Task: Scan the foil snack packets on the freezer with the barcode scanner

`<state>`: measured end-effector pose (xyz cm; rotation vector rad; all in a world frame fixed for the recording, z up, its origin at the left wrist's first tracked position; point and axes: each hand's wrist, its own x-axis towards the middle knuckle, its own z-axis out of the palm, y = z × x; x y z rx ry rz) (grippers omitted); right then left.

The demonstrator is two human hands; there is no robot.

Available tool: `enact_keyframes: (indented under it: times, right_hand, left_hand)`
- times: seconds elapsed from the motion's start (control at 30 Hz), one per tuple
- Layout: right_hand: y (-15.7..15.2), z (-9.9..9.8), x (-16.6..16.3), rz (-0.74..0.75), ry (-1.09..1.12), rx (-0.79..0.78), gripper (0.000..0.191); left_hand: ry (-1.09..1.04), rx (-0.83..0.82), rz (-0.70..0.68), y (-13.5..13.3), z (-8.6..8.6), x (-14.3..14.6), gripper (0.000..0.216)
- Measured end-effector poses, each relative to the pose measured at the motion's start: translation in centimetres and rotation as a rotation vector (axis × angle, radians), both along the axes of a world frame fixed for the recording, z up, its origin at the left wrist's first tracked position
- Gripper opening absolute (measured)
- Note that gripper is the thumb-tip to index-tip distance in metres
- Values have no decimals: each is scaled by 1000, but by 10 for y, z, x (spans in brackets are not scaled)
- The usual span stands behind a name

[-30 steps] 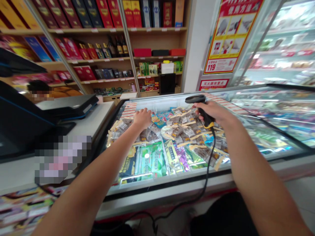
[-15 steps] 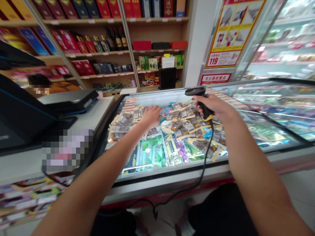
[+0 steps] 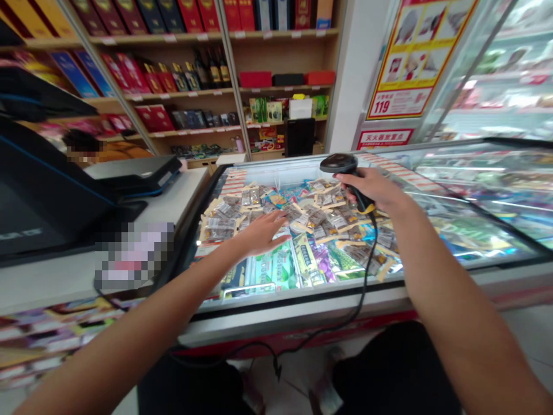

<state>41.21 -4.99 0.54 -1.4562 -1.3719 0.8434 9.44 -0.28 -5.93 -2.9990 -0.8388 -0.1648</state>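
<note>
The left hand lies flat and released, its fingers spread and pointing right, resting on the small clear-and-tan snack packets scattered across the glass lid of a chest freezer. The packets cover the lid's far and middle part, from a loose heap just left of that hand to a broader spread under the right arm. The right hand is clenched around the grip of a black barcode scanner, whose head is held just above the far packets and faces left. The scanner's black cable drops from the grip over the freezer's near edge towards the floor. Under the glass, near the front, lie green ice-cream packs and other coloured wrappers. Left of the freezer is a pale surface carrying a dark till screen and a flat dark device. Behind stand wooden shelves with red and blue boxes and bottles, and a red-and-yellow poster hangs on the wall to the right.
</note>
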Motion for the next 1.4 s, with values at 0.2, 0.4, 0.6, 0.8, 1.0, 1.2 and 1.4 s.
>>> enact_keyframes:
  times: [0.2, 0.4, 0.6, 0.8, 1.0, 1.2, 1.4]
  right_hand:
    - [-23, 5, -5, 318, -220, -172, 23]
    - [-40, 9, -11, 457, -546, -333, 26]
    - [-43, 15, -26, 386, -619, -248, 23]
    - [-49, 19, -19, 393, -514, -256, 27]
    - [-53, 14, 3, 314, -421, -226, 31]
    - [-59, 21, 15, 285, -410, -260, 37]
    - [-58, 28, 12, 274, -431, -283, 44]
  left_hand:
    - [-13, 115, -50, -28, -3, -53, 46]
    - [-57, 148, -81, -38, -1, -78, 35]
    - [-41, 183, -57, -38, -2, -75, 38]
    - [-35, 190, -37, -39, -5, -75, 41]
    - [-27, 229, -7, -39, -1, -61, 42]
    - [-16, 125, -166, -49, 5, -21, 52]
    - [-18, 35, -242, -56, -3, 19, 71]
